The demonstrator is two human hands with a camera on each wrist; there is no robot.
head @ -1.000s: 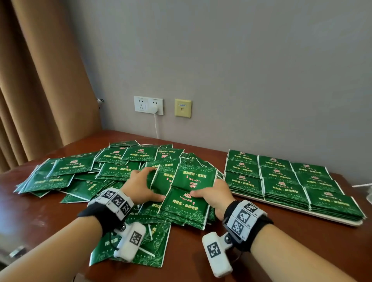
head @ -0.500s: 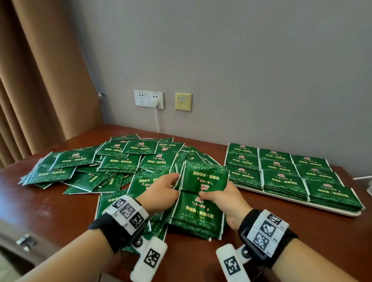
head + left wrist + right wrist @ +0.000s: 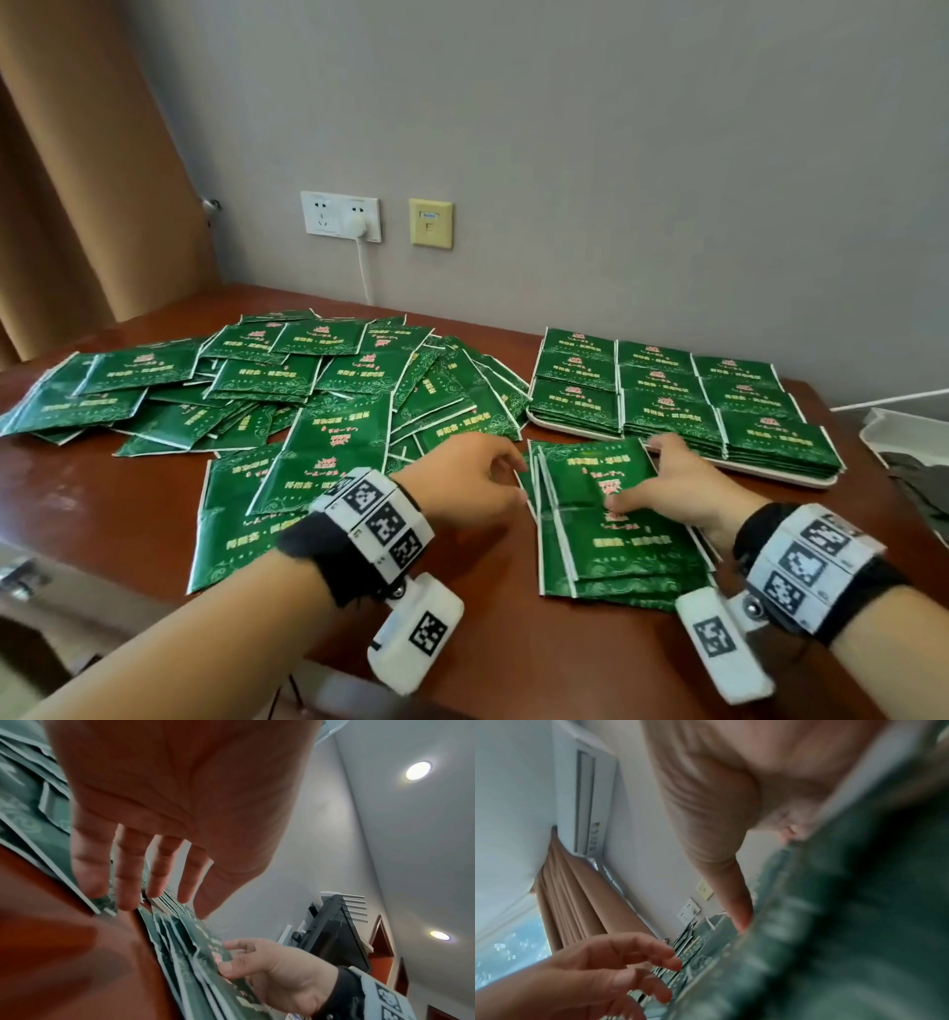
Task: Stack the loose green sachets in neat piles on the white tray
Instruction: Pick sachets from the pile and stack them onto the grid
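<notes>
A small stack of green sachets lies on the brown table just in front of the white tray. My right hand grips it, thumb on top and fingers curled over its far edge. My left hand is at the stack's left edge with relaxed, slightly spread fingers touching the sachet edges and holding nothing. The tray carries neat piles of sachets in rows. A big loose heap of sachets covers the table to the left. The right wrist view is blurred by the stack.
The wall runs close behind the table, with a white socket and plugged cable and a yellow outlet. A tan curtain hangs at the left. A white container sits at the far right. The table's front edge is near my wrists.
The held stack has moved right, out of the loose heap, to just in front of the tray. My left hand followed it and its fingers have loosened.
</notes>
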